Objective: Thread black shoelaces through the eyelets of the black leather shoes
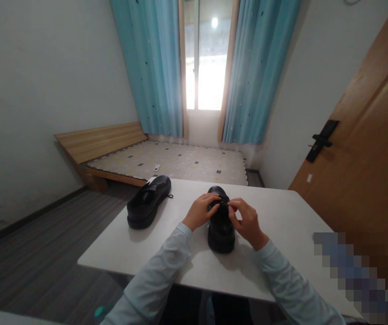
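A black shoe [221, 237] stands on the white table in front of me, heel toward me and toe pointing away. My left hand [202, 210] grips its upper from the left, fingers across the instep and thumb near the opening. From the right, my right hand [246, 220] pinches at the instep beside the opening; what lies between thumb and fingers is too small and dark to make out. The matching black shoe [148, 207] rests untouched at the table's left edge, with a small dark lace loop [170, 196] sticking out on its right.
The white table [275, 203] reaches toward a low bed [187, 160] that bears a small white object [156, 168]. Blue curtains [161, 67] frame the window. A wooden door [366, 149] stands on the right; a pixelated patch covers the lower right.
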The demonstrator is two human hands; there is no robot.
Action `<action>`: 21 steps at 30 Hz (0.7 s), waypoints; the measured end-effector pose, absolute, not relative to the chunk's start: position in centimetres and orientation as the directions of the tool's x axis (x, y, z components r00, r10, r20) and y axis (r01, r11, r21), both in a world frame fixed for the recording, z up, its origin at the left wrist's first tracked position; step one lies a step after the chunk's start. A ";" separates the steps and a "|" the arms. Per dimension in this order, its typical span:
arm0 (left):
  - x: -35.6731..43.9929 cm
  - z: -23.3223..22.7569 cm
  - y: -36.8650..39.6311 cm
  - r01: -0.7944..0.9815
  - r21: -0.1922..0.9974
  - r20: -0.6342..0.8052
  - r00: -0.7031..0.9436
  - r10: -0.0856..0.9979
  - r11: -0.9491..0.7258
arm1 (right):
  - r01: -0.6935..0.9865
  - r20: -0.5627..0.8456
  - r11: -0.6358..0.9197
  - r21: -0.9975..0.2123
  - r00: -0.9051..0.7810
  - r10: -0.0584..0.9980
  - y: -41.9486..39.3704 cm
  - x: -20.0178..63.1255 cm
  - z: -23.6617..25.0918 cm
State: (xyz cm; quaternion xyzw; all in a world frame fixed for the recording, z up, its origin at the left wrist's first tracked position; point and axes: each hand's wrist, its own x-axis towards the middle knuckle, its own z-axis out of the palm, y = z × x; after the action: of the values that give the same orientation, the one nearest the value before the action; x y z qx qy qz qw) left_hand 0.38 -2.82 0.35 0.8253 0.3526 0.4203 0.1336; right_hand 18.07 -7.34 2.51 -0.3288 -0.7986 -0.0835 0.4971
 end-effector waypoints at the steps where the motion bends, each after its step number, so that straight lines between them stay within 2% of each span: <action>1: 0.4 0.4 -2.9 0.471 0.515 0.597 0.402 0.694 -0.716 | 0.628 0.862 0.746 -0.221 -0.232 0.451 -7.1 18.3 2.6; 5: 0.4 0.7 -3.0 0.469 0.517 0.584 0.419 0.695 -0.716 | 0.672 0.860 0.685 -0.282 -0.140 0.491 -6.0 19.3 2.8; 11: 0.3 0.9 -3.1 0.418 0.543 0.558 0.468 0.685 -0.728 | 0.621 0.756 0.763 -0.180 -0.409 0.511 -4.9 19.7 2.1; 13: 0.3 1.0 -3.2 0.402 0.570 0.541 0.474 0.695 -0.717 | 0.607 0.738 0.774 -0.179 -0.438 0.514 -4.7 19.5 1.6; 18: 0.3 1.2 -3.3 0.392 0.632 0.508 0.442 0.739 -0.669 | 0.592 0.754 0.768 -0.244 -0.382 0.534 -4.6 19.0 1.1; 21: 0.3 1.1 -3.3 0.389 0.637 0.508 0.438 0.742 -0.666 | 0.566 0.753 0.753 -0.335 -0.319 0.575 -4.8 18.8 1.3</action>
State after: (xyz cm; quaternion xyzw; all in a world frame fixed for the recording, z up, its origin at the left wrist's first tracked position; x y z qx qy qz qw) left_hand 0.28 -3.29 1.15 0.8190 0.3452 0.4025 0.2192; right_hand 18.85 -4.83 1.30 -0.3513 -0.8122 0.0045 0.4658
